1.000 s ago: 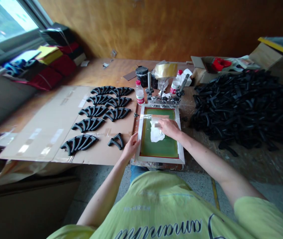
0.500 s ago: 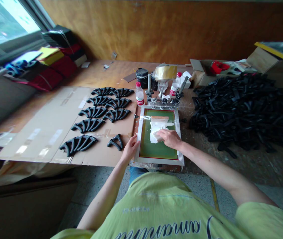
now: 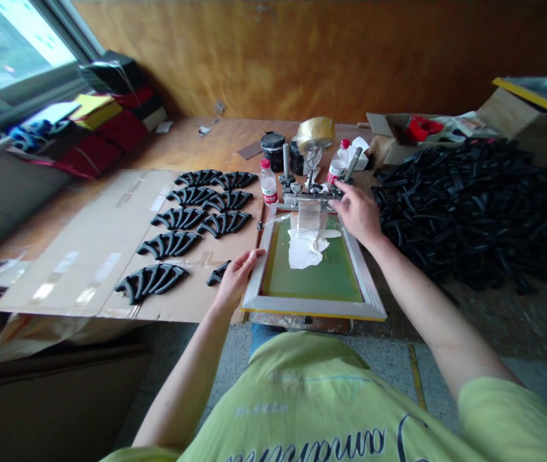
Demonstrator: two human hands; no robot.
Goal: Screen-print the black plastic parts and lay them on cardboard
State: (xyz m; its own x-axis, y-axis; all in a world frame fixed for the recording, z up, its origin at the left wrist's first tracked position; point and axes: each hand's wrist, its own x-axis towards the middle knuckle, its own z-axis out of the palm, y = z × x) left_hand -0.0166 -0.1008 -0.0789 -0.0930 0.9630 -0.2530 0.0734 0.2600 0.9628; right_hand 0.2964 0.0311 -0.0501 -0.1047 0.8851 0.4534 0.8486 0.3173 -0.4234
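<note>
A silk-screen printing frame [image 3: 314, 307] with green mesh [image 3: 280, 273] stands in front of me. Its near end appears raised, while the far end sits in a metal hinge clamp [image 3: 297, 199]. My left hand [image 3: 239, 276] grips the left rail between thumb and fingers. At the far right corner, beside the clamp, my right hand [image 3: 360, 213] holds nothing and has its fingers apart. A squeegee [image 3: 309, 219] wrapped in clear film leans at the far end of the mesh. White ink [image 3: 304, 249] is spread just below it.
Rows of black curved handles [image 3: 152, 281] lie on flattened cardboard [image 3: 75, 256] to the left. A big heap of similar black parts [image 3: 475, 218] fills the right. Behind the frame are a plastic bottle [image 3: 268, 183], a black tub [image 3: 273, 151] and a tape roll [image 3: 315, 133].
My right hand has let go of the squeegee and moved back and right toward the clamp. The frame's near end has come up, with my left hand on its rail.
</note>
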